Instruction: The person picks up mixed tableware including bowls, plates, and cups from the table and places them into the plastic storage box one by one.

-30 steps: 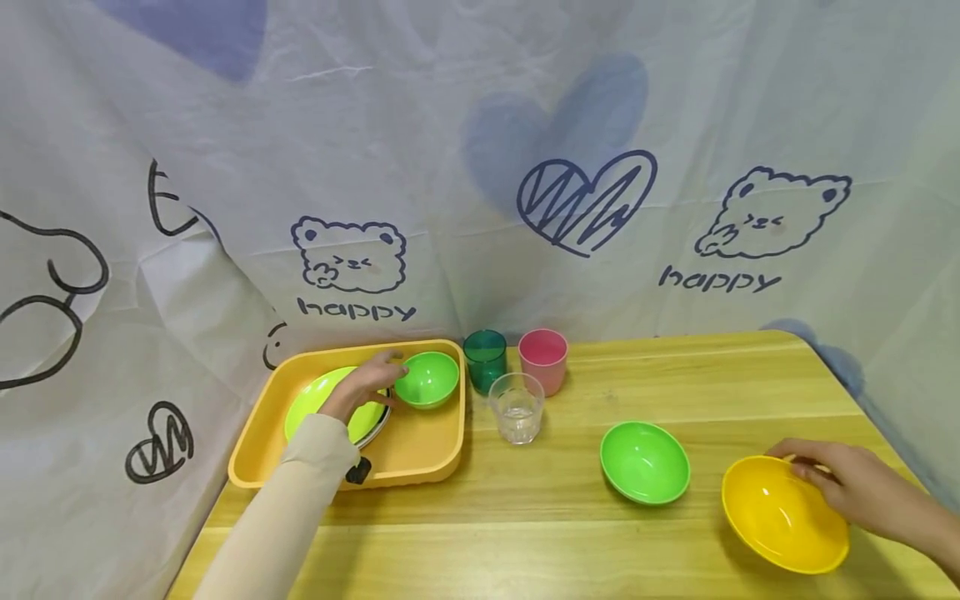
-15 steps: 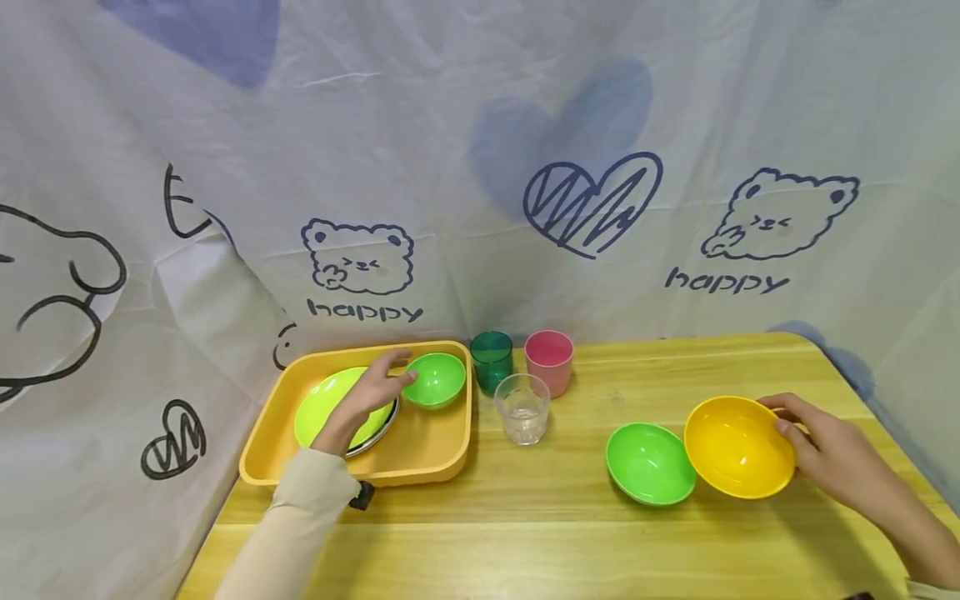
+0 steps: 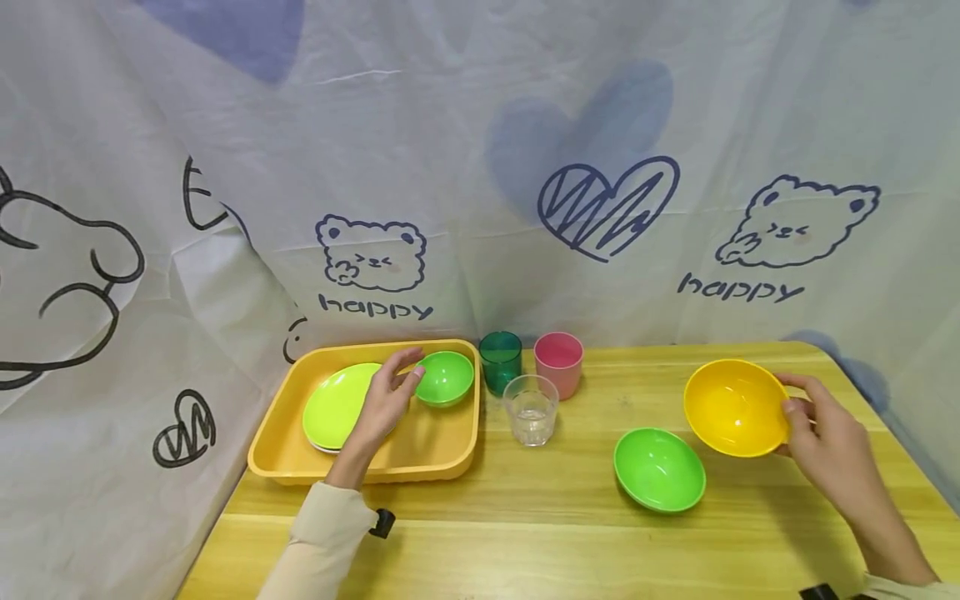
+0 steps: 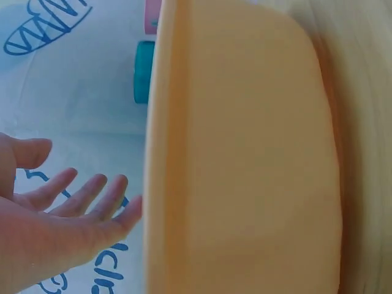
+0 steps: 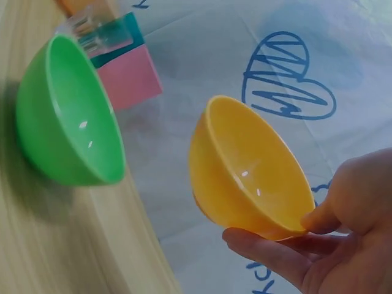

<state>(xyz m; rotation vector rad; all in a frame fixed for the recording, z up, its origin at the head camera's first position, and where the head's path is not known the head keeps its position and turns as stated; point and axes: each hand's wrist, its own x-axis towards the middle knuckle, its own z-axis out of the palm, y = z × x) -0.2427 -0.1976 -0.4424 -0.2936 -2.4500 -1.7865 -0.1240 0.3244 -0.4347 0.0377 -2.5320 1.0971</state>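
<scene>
In the head view my right hand [image 3: 828, 442] pinches the right rim of a yellow bowl [image 3: 735, 408], which is held above the table. The right wrist view shows the thumb at the rim and fingers beneath the yellow bowl [image 5: 245, 171]. A larger green bowl [image 3: 660, 471] sits on the table just left of it. My left hand [image 3: 386, 400] hovers over an orange-yellow tray [image 3: 427, 454], fingers spread loosely beside a small green bowl [image 3: 446, 379]. Nothing lies in its grasp in the left wrist view. Yellow-green plates [image 3: 337, 407] lie stacked in the tray, partly behind that hand.
Right of the tray stand a dark green cup [image 3: 501, 362], a pink cup [image 3: 558, 364] and a clear cup [image 3: 531, 410]. A printed white cloth [image 3: 480, 167] hangs behind the wooden table [image 3: 525, 533].
My right hand has lifted the yellow bowl from the table's right front, moving it back and slightly left. My left hand stays over the tray, shifting slightly. The head view has turned a little left.
</scene>
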